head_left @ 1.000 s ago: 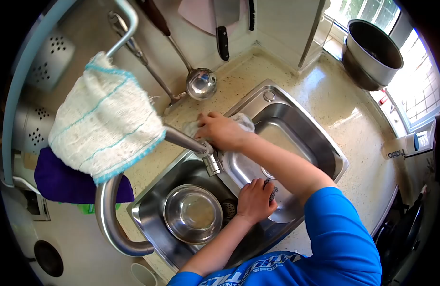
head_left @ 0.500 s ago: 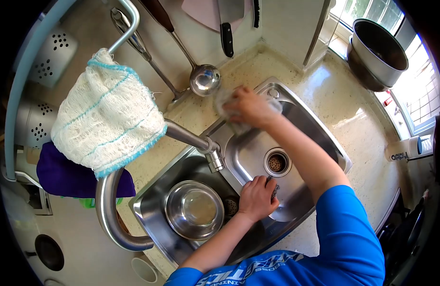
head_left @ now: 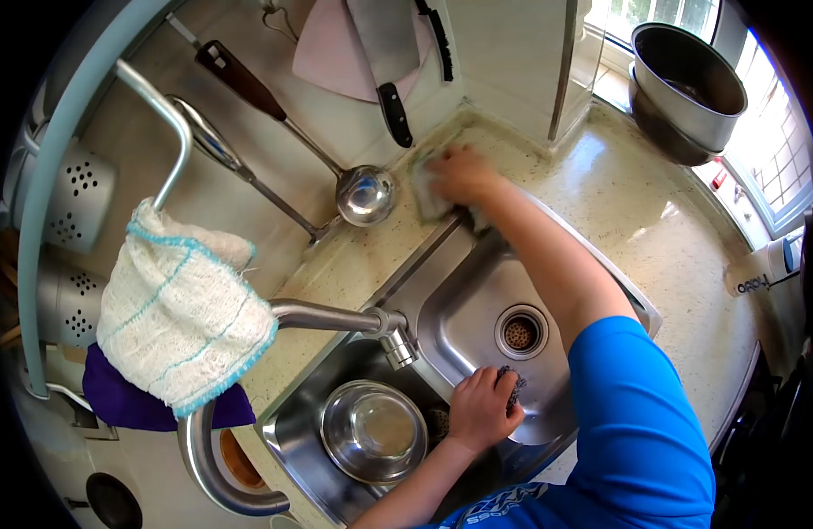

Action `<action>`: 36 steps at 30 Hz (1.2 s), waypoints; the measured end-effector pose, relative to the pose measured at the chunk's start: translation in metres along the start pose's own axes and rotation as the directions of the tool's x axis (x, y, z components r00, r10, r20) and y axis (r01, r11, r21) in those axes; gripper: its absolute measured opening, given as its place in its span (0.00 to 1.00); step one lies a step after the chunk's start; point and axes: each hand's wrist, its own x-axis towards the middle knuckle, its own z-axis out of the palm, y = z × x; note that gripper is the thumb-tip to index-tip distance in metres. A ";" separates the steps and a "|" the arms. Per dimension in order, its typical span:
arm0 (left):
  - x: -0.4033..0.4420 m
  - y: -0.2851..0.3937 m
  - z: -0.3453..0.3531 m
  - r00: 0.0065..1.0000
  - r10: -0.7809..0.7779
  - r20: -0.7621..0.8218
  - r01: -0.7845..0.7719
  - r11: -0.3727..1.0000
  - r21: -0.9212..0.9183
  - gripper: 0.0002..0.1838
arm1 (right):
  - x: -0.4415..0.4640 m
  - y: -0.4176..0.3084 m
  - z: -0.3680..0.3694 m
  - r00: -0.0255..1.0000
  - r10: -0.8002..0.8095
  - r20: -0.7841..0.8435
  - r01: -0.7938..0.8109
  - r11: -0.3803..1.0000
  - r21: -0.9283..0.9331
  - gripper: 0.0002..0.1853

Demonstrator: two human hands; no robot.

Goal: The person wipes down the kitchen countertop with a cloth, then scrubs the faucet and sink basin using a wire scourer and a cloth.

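My right hand [head_left: 466, 176], somewhat blurred, presses a pale cloth [head_left: 434, 189] onto the counter behind the sink's far corner. My left hand [head_left: 484, 413] rests at the divider of the steel double sink [head_left: 464, 291], its fingers curled round a dark grey wire scrubber [head_left: 510, 384] that shows only in part. Just left of that hand, a round metal bowl [head_left: 374, 432] sits in the left basin. The faucet [head_left: 396, 344] reaches over the divider.
A white cloth with blue edging [head_left: 181, 309] hangs over the faucet neck beside a purple cloth [head_left: 115, 388]. A ladle [head_left: 366, 196] and a cleaver [head_left: 384, 53] hang on the wall. Stacked pots [head_left: 688, 88] stand by the window.
My right hand and the pale cloth have moved from the sink's rear edge onto the counter toward the wall corner. My left hand keeps the scrubber by the divider. The view has shifted.
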 end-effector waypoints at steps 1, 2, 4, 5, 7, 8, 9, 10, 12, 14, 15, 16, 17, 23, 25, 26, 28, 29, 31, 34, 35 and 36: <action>0.000 0.000 0.000 1.000 -0.006 -0.001 0.006 1.000 0.003 0.20 | 0.003 0.013 -0.007 0.994 0.109 -0.027 -0.111 0.992 -0.059 0.22; 0.000 -0.001 0.000 1.000 -0.013 -0.001 0.013 1.000 0.009 0.20 | 0.004 0.025 -0.014 0.993 0.114 -0.031 -0.116 0.991 -0.061 0.22; 0.001 0.001 -0.002 1.000 -0.015 0.004 0.015 1.000 0.017 0.20 | -0.002 0.044 -0.027 0.964 0.264 -0.020 -0.264 0.963 -0.047 0.22; 0.001 0.003 -0.003 1.000 -0.024 0.005 0.024 0.999 0.025 0.20 | -0.009 0.048 -0.028 0.963 0.267 -0.018 -0.268 0.962 -0.049 0.22; 0.000 0.001 -0.002 1.000 -0.022 0.007 0.022 1.000 0.016 0.20 | -0.027 0.048 -0.033 0.941 0.334 0.048 -0.326 0.936 -0.133 0.22; 0.000 0.001 -0.001 1.000 -0.020 0.008 0.020 1.000 0.009 0.20 | -0.039 0.051 -0.039 0.942 0.333 0.045 -0.324 0.935 -0.142 0.22; 0.000 0.002 -0.002 1.000 -0.017 0.004 0.017 1.000 0.000 0.20 | -0.056 0.055 -0.047 0.928 0.365 0.075 -0.354 0.927 -0.122 0.21; 0.001 0.003 -0.004 0.999 -0.031 0.025 0.031 0.999 0.012 0.20 | -0.075 0.059 -0.053 0.912 0.398 0.104 -0.388 0.916 -0.103 0.21; 0.000 0.003 -0.004 0.999 -0.032 0.031 0.031 0.999 0.035 0.20 | -0.117 0.068 -0.062 0.921 0.386 0.051 -0.379 0.919 -0.105 0.20; -0.002 0.002 -0.001 0.999 -0.036 0.022 0.035 0.998 0.048 0.20 | -0.159 0.090 -0.055 0.941 0.337 -0.022 -0.337 0.937 -0.095 0.20; -0.002 0.003 -0.001 0.999 -0.038 0.009 0.038 0.997 0.069 0.20 | -0.183 0.089 -0.063 0.932 0.362 -0.007 -0.361 0.929 -0.086 0.20; -0.002 0.006 -0.003 0.999 -0.046 0.006 0.046 0.997 0.070 0.20 | -0.208 0.085 -0.072 0.922 0.387 0.007 -0.386 0.919 -0.078 0.20; -0.002 0.007 -0.004 0.999 -0.048 0.008 0.047 0.997 0.063 0.20 | -0.232 0.085 -0.075 0.924 0.383 -0.003 -0.382 0.919 -0.098 0.20; -0.002 0.006 0.003 0.999 -0.032 -0.041 0.036 0.995 0.093 0.19 | -0.298 0.081 -0.087 0.908 0.410 -0.084 -0.418 0.902 -0.111 0.20; -0.002 0.008 0.002 0.999 -0.024 -0.034 0.028 0.994 0.102 0.18 | -0.280 0.077 -0.077 0.905 0.407 -0.122 -0.422 0.894 -0.149 0.17; -0.002 0.009 0.001 0.999 -0.018 -0.027 0.020 0.994 0.109 0.19 | -0.268 0.077 -0.071 0.915 0.377 -0.143 -0.396 0.906 -0.150 0.14; 0.000 0.012 0.001 0.999 -0.036 -0.020 0.038 0.993 0.114 0.18 | -0.243 0.077 -0.057 0.930 0.310 -0.196 -0.343 0.925 -0.164 0.10; 0.001 0.013 0.002 1.000 -0.022 0.000 0.022 0.993 0.118 0.18 | -0.229 0.078 -0.050 0.935 0.274 -0.226 -0.316 0.932 -0.179 0.09; 0.001 0.016 0.002 0.999 -0.044 0.003 0.043 0.987 0.155 0.19 | -0.199 0.086 -0.023 0.941 0.218 -0.257 -0.274 0.940 -0.204 0.09; 0.001 0.017 0.003 1.000 -0.018 0.014 0.015 0.981 0.192 0.19 | -0.184 0.073 -0.024 0.933 0.252 -0.258 -0.293 0.946 -0.136 0.09; 0.002 0.018 0.004 1.000 -0.016 0.010 0.013 0.979 0.205 0.19 | -0.181 0.071 -0.022 0.927 0.275 -0.254 -0.314 0.941 -0.129 0.09; 0.002 0.019 0.005 1.000 -0.011 0.013 0.008 0.978 0.208 0.19 | -0.182 0.071 -0.025 0.923 0.290 -0.252 -0.329 0.936 -0.128 0.09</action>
